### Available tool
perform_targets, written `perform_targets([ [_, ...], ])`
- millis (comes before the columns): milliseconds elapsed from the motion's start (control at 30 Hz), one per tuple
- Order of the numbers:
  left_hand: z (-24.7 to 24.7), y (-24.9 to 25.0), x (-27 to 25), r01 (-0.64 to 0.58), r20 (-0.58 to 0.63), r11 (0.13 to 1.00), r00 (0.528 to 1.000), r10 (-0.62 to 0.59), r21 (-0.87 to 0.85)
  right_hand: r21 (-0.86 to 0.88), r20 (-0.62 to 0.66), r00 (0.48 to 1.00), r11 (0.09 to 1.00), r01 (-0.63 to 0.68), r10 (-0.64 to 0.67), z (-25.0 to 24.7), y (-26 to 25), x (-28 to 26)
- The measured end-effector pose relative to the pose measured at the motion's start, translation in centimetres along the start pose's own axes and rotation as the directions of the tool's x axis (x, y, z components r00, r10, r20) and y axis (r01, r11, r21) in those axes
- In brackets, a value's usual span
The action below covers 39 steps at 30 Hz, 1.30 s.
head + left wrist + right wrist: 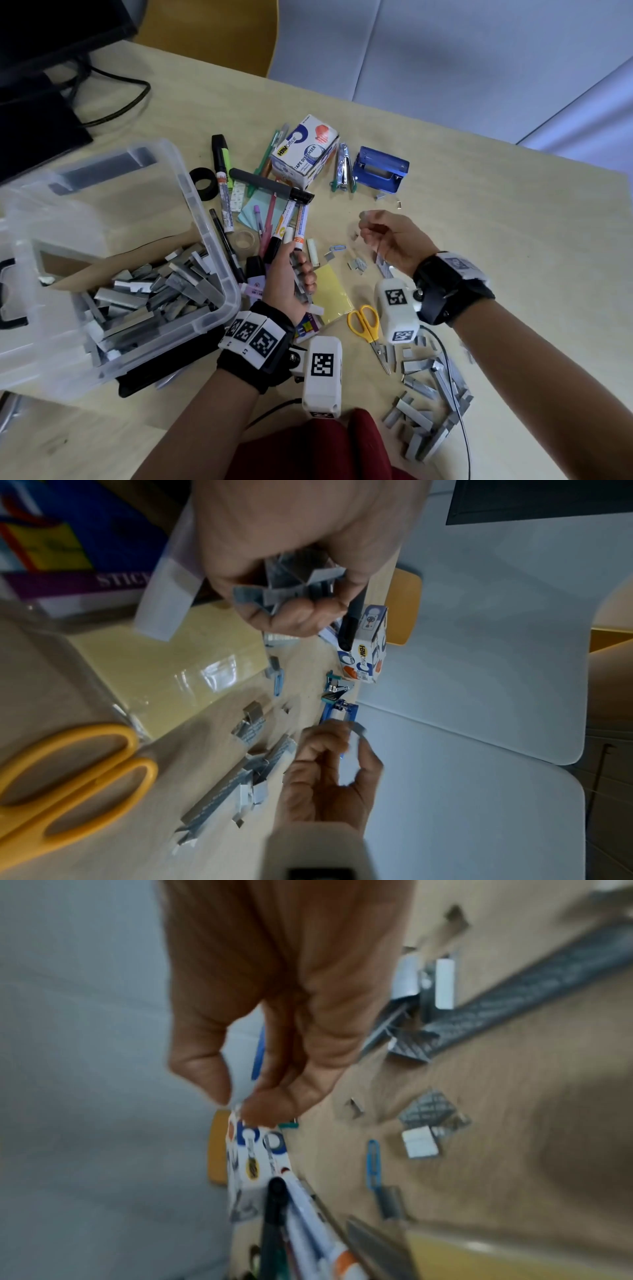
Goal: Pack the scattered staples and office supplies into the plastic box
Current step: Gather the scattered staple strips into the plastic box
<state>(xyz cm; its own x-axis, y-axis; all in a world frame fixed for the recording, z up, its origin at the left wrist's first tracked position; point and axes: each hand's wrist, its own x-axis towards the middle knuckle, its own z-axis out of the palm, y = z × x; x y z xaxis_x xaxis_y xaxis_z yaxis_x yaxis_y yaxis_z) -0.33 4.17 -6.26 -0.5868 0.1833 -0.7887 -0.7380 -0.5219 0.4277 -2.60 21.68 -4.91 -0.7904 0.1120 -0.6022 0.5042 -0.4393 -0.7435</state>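
- Left hand curls around a bundle of staple strips, beside the plastic box.
- Right hand pinches a small staple piece above the table.

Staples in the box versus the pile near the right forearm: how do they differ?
The staples in the plastic box form a deep, dense heap held in by its clear wall; the staples on the table lie loose and spread thin on bare wood. The boxed heap sits by the left hand, the table pile near the right forearm. Both are grey strips lying at mixed angles.
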Motion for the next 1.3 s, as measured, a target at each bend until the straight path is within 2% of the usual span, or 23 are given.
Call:
perform_targets([
  [100,0.0,0.0,0.0,-0.001,-0.009,1.000,1.000,0.001,0.007,0.229,0.139,0.987,0.968,-0.106,0.075,0.2,0.0,-1.0],
  [167,0.0,0.0,-0.2,-0.009,-0.014,1.000,1.000,0.009,0.002,0.234,0.210,0.973,0.962,-0.142,0.093,0.4,0.0,-1.3],
  [233,0.0,0.1,-0.3,-0.033,-0.033,0.999,0.999,0.033,-0.009,0.114,0.195,0.972,0.981,-0.158,0.134,1.2,0.0,-1.3],
  [300,-0.1,0.2,-0.3,-0.065,-0.066,0.998,0.996,0.063,-0.027,-0.187,0.097,0.985,0.974,-0.125,0.145,2.3,0.2,-0.8],
  [333,-0.1,0.2,-0.3,-0.080,-0.080,0.996,0.994,0.077,-0.034,-0.434,0.063,0.993,0.899,-0.067,0.104,2.9,0.5,-0.6],
  [367,-0.2,0.2,-0.2,-0.093,-0.091,0.995,0.992,0.090,-0.039,-0.685,0.070,0.996,0.729,0.014,0.047,3.6,0.8,-0.5],
  [400,-0.1,0.2,-0.2,-0.103,-0.098,0.994,0.990,0.099,-0.042,-0.868,0.119,0.993,0.486,0.103,0.002,4.1,1.3,-0.3],
  [433,-0.2,0.3,-0.2,-0.109,-0.103,0.993,0.989,0.104,-0.045,-0.953,0.178,0.984,0.245,0.176,-0.017,4.6,1.9,-0.2],
  [467,-0.2,0.3,-0.2,-0.111,-0.104,0.992,0.989,0.106,-0.050,-0.975,0.212,0.977,0.059,0.213,-0.016,5.0,2.2,-0.1],
  [500,-0.2,0.3,-0.3,-0.114,-0.103,0.992,0.989,0.108,-0.057,-0.970,0.235,0.972,-0.061,0.235,-0.005,5.4,2.5,-0.1],
  [567,-0.2,0.4,-0.4,-0.122,-0.103,0.991,0.988,0.115,-0.062,-0.947,0.271,0.963,-0.181,0.266,-0.001,5.9,2.9,-0.1],
  [700,-0.3,0.3,-0.5,-0.132,-0.110,0.990,0.986,0.126,-0.054,-0.910,0.318,0.947,-0.269,0.315,0.030,5.7,3.6,-0.2],
  [833,-0.4,0.2,-0.5,-0.125,-0.116,0.991,0.986,0.119,-0.045,-0.922,0.313,0.946,-0.210,0.325,0.089,5.0,3.3,0.0],
  [900,-0.4,0.2,-0.5,-0.122,-0.117,0.992,0.986,0.117,-0.041,-0.943,0.307,0.948,-0.106,0.315,0.081,4.4,2.8,0.0],
  [933,-0.4,0.2,-0.6,-0.121,-0.118,0.992,0.986,0.115,-0.040,-0.955,0.295,0.953,0.006,0.296,0.064,4.0,2.5,0.1],
  [967,-0.4,0.2,-0.6,-0.120,-0.120,0.992,0.986,0.114,-0.040,-0.947,0.276,0.960,0.184,0.262,0.054,3.5,2.3,0.1],
  [1000,-0.4,0.2,-0.5,-0.121,-0.121,0.992,0.986,0.115,-0.041,-0.890,0.257,0.965,0.401,0.216,0.050,3.1,2.0,-0.1],
  [1033,-0.4,0.2,-0.5,-0.122,-0.121,0.992,0.986,0.117,-0.039,-0.776,0.241,0.969,0.609,0.162,0.050,2.6,1.9,-0.2],
  [1067,-0.4,0.2,-0.5,-0.122,-0.119,0.992,0.986,0.117,-0.036,-0.622,0.230,0.972,0.776,0.104,0.054,2.2,1.8,-0.5],
  [1100,-0.3,0.2,-0.5,-0.119,-0.118,0.992,0.986,0.114,-0.033,-0.457,0.229,0.971,0.888,0.046,0.068,1.9,1.6,-0.9],
  [1133,-0.3,0.2,-0.5,-0.116,-0.117,0.993,0.987,0.111,-0.032,-0.301,0.242,0.966,0.954,-0.010,0.087,1.6,1.5,-1.3],
  [1200,-0.3,0.2,-0.5,-0.113,-0.114,0.993,0.988,0.109,-0.035,-0.077,0.290,0.951,0.993,-0.091,0.110,1.3,1.4,-1.7],
  [1300,-0.3,0.2,-0.5,-0.113,-0.114,0.993,0.988,0.109,-0.037,-0.005,0.302,0.943,0.990,-0.143,0.138,0.8,1.5,-1.7],
])
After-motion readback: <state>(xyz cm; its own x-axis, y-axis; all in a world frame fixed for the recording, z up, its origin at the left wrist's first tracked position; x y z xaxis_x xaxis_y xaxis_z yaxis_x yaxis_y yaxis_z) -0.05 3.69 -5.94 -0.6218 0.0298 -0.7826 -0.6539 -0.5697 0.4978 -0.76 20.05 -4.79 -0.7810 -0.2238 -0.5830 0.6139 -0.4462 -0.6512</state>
